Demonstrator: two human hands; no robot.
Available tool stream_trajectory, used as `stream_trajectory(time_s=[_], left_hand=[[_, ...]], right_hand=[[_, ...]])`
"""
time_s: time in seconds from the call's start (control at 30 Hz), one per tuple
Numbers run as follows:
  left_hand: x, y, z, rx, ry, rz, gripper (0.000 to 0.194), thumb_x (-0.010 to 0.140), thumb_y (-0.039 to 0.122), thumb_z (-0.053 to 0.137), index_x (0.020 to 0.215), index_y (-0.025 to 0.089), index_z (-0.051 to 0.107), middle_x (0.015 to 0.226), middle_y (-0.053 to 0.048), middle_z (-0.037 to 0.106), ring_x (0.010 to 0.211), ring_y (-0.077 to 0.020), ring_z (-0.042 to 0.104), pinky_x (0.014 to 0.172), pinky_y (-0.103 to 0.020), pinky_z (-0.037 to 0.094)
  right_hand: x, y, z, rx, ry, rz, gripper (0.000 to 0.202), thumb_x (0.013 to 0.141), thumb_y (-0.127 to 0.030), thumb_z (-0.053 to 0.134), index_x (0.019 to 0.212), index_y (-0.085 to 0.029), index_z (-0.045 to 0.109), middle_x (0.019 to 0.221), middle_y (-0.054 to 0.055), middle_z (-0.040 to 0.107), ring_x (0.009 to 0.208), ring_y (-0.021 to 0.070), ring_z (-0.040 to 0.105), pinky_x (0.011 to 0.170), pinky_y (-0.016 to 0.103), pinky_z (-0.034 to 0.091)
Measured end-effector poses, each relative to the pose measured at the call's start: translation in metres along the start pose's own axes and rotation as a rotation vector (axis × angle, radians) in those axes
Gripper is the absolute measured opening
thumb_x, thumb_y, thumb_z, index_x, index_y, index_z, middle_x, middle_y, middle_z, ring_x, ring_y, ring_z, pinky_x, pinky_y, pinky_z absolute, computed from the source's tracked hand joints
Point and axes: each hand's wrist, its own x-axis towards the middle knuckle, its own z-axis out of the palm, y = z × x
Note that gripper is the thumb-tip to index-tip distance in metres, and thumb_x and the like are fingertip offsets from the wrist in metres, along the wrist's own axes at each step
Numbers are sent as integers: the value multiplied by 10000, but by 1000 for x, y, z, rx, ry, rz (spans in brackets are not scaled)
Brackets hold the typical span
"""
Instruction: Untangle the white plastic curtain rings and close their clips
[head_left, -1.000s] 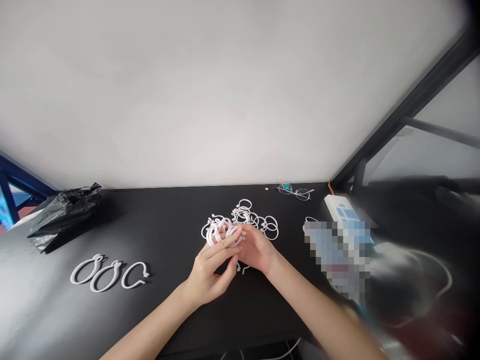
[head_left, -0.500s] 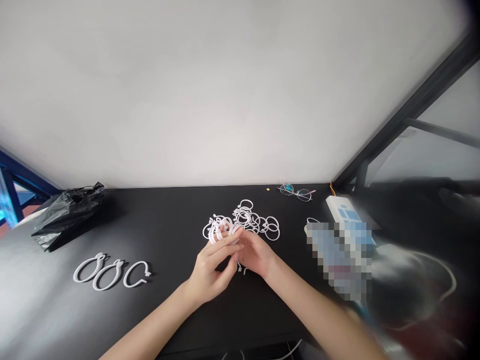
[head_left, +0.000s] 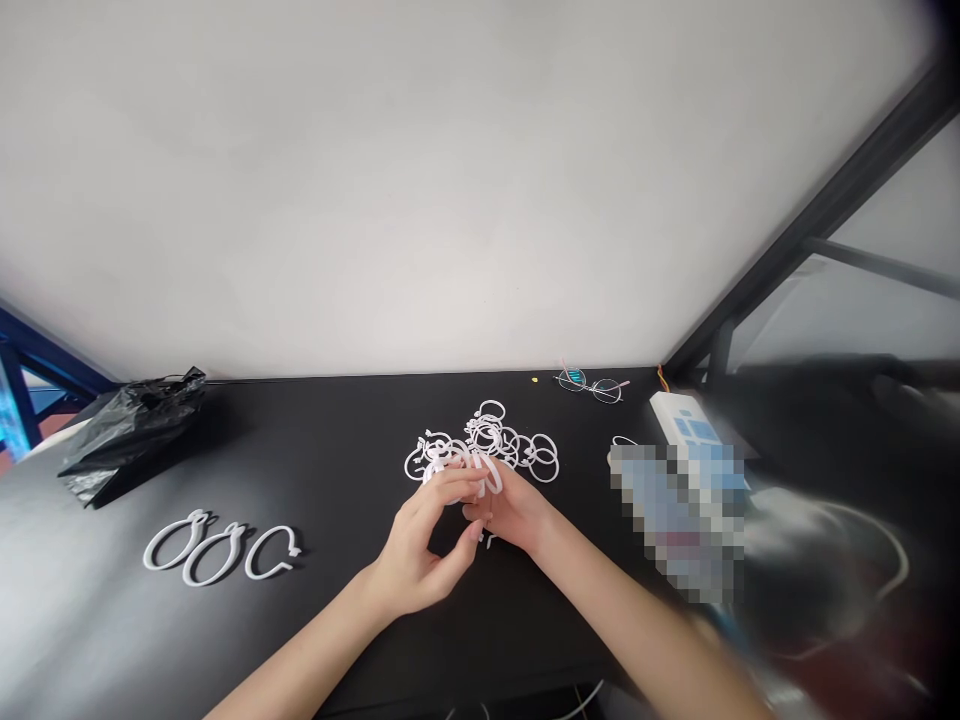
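Note:
Several white plastic curtain rings (head_left: 491,474) form a bunch held up between my two hands. My left hand (head_left: 420,540) has its fingers curved over the near side of the bunch, its thumb lower and apart from them. My right hand (head_left: 517,508) is closed round the rings from the right; its fingertips are partly hidden behind my left fingers. Beyond the hands lies a loose pile of the same white rings (head_left: 541,458). To the left, three separate rings (head_left: 214,558) lie in a row, the rightmost one (head_left: 252,560) with its ends apart.
A black plastic bag (head_left: 135,435) lies at the back left of the black table (head_left: 322,440). Eyeglasses (head_left: 606,391) rest near the wall. On the right are a white and blue box (head_left: 686,420) and a pixelated patch. Dark frame bars rise at both sides.
The rings between my hands have turned and spread, with one standing more upright at the right. My left thumb has moved away from its fingers. The three separate rings stay put.

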Motion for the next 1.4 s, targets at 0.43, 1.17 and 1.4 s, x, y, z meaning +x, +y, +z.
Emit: stream_trajectory(time_s=[0.43, 1.17, 1.4], left_hand=[[-5, 1, 3, 15, -114, -28, 508, 822, 63, 563, 1299, 192, 447, 1333, -173, 517, 1243, -295, 504, 995, -473, 466], [3, -13, -2, 75, 41, -347, 176, 912, 169, 526, 1079, 202, 570, 1087, -95, 650, 994, -216, 611, 766, -329, 508], [1, -21, -2, -108, 29, -572, 262, 896, 227, 542, 1155, 199, 567, 1132, -92, 642, 1034, -221, 621, 762, -315, 554]], right_hand=[[-1, 1, 5, -155, 60, -149, 381, 687, -383, 783, 650, -178, 464, 499, -92, 349, 425, 32, 200, 390, 175, 146], [-3, -1, 9, -597, 314, -414, 233, 625, -233, 766, 802, -169, 629, 645, -34, 583, 529, 90, 494, 497, 218, 375], [-4, -6, 9, -612, 274, -325, 314, 638, -286, 792, 903, -163, 678, 632, -38, 570, 457, 59, 437, 411, 193, 316]])
